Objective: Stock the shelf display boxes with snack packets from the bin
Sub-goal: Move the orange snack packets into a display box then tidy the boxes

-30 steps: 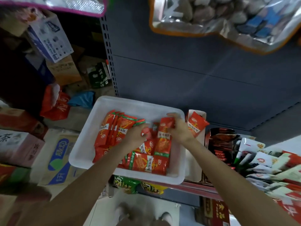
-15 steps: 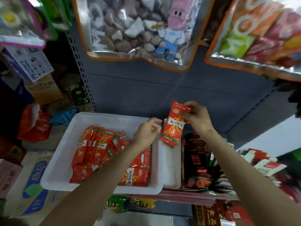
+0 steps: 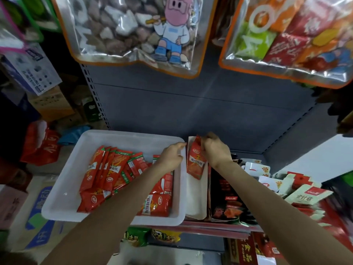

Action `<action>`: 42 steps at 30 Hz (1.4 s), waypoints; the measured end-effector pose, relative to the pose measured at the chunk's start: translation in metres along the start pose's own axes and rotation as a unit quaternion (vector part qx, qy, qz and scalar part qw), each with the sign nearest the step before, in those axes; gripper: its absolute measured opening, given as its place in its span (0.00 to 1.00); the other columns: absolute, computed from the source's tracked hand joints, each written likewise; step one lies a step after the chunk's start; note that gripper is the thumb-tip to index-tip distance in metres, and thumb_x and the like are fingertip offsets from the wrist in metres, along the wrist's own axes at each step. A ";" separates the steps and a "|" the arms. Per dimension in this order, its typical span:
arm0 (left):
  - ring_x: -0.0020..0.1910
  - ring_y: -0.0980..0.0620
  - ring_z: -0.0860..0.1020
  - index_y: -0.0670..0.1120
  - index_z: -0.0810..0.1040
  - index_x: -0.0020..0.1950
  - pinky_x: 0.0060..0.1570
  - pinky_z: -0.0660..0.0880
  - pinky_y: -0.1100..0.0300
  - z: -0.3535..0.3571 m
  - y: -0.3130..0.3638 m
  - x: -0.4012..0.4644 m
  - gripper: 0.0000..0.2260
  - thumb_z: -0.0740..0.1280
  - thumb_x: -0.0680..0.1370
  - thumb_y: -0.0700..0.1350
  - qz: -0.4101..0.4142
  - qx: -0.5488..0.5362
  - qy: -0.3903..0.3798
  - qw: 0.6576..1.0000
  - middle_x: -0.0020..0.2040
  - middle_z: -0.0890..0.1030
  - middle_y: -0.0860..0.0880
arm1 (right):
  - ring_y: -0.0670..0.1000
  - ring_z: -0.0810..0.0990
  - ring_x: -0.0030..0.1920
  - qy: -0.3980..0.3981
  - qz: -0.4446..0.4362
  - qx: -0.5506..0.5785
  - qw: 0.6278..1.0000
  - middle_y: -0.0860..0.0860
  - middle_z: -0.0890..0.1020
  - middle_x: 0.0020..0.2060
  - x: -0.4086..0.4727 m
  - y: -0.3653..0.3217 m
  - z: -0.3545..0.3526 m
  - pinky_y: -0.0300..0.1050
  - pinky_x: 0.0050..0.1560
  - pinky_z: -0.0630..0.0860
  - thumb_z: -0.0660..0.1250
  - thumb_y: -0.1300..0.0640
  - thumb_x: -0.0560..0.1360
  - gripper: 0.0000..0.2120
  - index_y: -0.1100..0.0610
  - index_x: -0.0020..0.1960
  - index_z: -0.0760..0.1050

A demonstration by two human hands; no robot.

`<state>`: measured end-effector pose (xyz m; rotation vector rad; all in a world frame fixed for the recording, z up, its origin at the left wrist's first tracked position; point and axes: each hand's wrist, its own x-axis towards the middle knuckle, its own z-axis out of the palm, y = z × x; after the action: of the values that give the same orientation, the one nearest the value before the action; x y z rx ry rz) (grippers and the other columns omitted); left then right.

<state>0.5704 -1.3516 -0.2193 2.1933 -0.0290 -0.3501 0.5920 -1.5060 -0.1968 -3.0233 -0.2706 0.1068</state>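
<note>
— Right hand [image 3: 215,150]?
— Pinching the top of one red snack packet [image 3: 195,159], fingers curled round its edge. Standing that packet up at the far end of the white display box [image 3: 194,199] on the shelf.

— And inside that box?
— Only that one packet; bare white bottom toward the near end.

— Left hand [image 3: 171,155]?
— Over the far right corner of the white bin [image 3: 63,188]. Fingers bent, fingertips touching the left wall of the display box. Gripping the wall or only touching it? Cannot tell.

— In the bin?
— Lots of red packets [image 3: 107,173] with green ends. Some leaning in a row on the left, some lying flat near the front, partly under the left arm.

— Bin and box together?
— Side by side, touching, bin on the left.

— Right of the box?
— A dark box of red and black packs [image 3: 227,196] just beside it, then a pile of white and red packs [image 3: 298,190].

— Up above?
— Two big shiny bags hanging: a cartoon-figure bag [image 3: 133,33] and a bright mixed-colour bag [image 3: 290,39].
</note>
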 end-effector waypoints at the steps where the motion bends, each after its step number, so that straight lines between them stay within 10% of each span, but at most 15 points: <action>1: 0.68 0.49 0.69 0.46 0.65 0.73 0.61 0.66 0.63 0.000 -0.001 -0.001 0.23 0.59 0.78 0.33 0.001 -0.002 -0.002 1.000 0.70 0.71 0.47 | 0.56 0.71 0.61 0.003 0.001 -0.014 1.000 0.55 0.72 0.59 0.000 0.000 0.001 0.49 0.46 0.73 0.59 0.64 0.78 0.13 0.59 0.62 0.70; 15: 0.61 0.50 0.76 0.46 0.70 0.69 0.48 0.75 0.65 -0.040 -0.058 -0.044 0.18 0.61 0.79 0.36 0.007 0.039 0.076 0.996 0.66 0.74 0.45 | 0.56 0.70 0.61 0.054 -0.023 0.091 0.994 0.55 0.72 0.60 -0.011 -0.038 0.002 0.47 0.48 0.74 0.63 0.62 0.76 0.16 0.56 0.63 0.69; 20: 0.69 0.49 0.68 0.45 0.69 0.70 0.66 0.63 0.61 -0.056 -0.098 -0.049 0.21 0.65 0.78 0.37 -0.015 0.145 0.058 0.988 0.71 0.68 0.45 | 0.59 0.73 0.61 -0.078 -0.080 0.142 0.984 0.58 0.70 0.63 -0.012 -0.095 0.033 0.49 0.56 0.74 0.61 0.60 0.78 0.19 0.57 0.68 0.65; 26: 0.67 0.48 0.69 0.43 0.72 0.68 0.66 0.63 0.60 -0.060 -0.137 -0.058 0.19 0.65 0.77 0.40 -0.035 0.214 -0.052 0.975 0.68 0.71 0.44 | 0.58 0.76 0.61 -0.199 -0.006 0.142 0.970 0.59 0.76 0.61 -0.017 -0.133 0.093 0.49 0.60 0.73 0.63 0.56 0.78 0.19 0.59 0.67 0.67; 33: 0.67 0.48 0.69 0.44 0.67 0.72 0.64 0.64 0.61 -0.075 -0.136 -0.073 0.22 0.65 0.78 0.42 -0.024 0.120 -0.046 0.991 0.69 0.70 0.45 | 0.50 0.78 0.45 -0.115 -0.005 0.304 0.946 0.52 0.80 0.43 -0.009 -0.131 0.076 0.28 0.40 0.68 0.69 0.61 0.74 0.06 0.61 0.50 0.79; 42: 0.43 0.53 0.81 0.41 0.77 0.53 0.44 0.76 0.63 -0.069 -0.073 -0.049 0.08 0.69 0.76 0.43 0.034 -0.058 0.078 0.995 0.44 0.81 0.50 | 0.39 0.80 0.39 0.035 0.006 0.515 0.857 0.46 0.81 0.39 -0.005 -0.080 -0.005 0.38 0.44 0.78 0.72 0.63 0.71 0.08 0.58 0.48 0.77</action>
<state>0.5337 -1.2465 -0.2260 2.0937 0.0035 -0.1387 0.5733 -1.4291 -0.1823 -1.9491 -0.1182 0.0984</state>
